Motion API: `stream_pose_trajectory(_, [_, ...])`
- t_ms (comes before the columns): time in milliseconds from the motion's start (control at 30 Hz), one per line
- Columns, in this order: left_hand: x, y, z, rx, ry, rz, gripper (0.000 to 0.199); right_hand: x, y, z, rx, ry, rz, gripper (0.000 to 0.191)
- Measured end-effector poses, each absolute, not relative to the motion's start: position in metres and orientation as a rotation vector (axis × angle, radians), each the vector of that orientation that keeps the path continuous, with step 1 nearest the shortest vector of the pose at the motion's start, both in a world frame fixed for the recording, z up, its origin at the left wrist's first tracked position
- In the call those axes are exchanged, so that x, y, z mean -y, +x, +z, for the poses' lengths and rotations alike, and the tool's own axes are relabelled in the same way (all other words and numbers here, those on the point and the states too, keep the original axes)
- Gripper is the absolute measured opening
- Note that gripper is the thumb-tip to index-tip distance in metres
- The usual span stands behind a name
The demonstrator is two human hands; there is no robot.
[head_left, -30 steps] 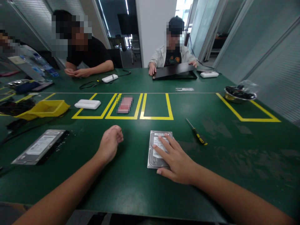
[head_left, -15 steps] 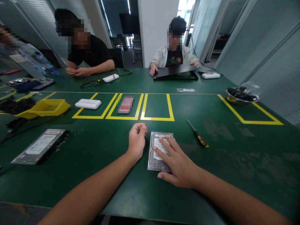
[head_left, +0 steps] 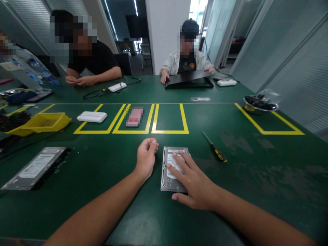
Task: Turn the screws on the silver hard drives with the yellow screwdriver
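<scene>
A silver hard drive (head_left: 167, 181) with a white label lies flat on the green table (head_left: 123, 215) in front of me. My right hand (head_left: 196, 179) rests on its right side, fingers spread over the label. Just left of the drive, my left hand (head_left: 146, 159) is closed with the fingertips pinched; whatever it may hold is too small to make out. A screwdriver (head_left: 216, 150) with a black and yellow handle lies to the right of my right hand. Another hard drive (head_left: 37, 167) lies at the far left.
Yellow tape frames (head_left: 170, 132) mark the table, with a white block (head_left: 92, 117) and a pink item (head_left: 134, 117) there. A yellow tray (head_left: 48, 122) is left, a metal bowl (head_left: 260, 106) right. Across sit two people; one handles a black panel (head_left: 188, 78).
The view has shifted slightly, so the table items appear a little further left. Both hands keep the same pose, the right one still on the drive.
</scene>
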State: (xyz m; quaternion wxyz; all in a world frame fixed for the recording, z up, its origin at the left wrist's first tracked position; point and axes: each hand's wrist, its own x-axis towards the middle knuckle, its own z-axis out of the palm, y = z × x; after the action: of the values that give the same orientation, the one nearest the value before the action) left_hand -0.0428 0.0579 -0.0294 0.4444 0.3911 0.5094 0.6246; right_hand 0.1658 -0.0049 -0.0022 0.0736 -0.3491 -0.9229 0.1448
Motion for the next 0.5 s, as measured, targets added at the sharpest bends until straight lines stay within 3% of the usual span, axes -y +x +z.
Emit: stream_pose_trajectory(500, [-0.063,-0.054,-0.024,-1.239,1.160,1.371,0.018,0.005,0.166,-0.002,2.791,-1.039,0.448,0.090])
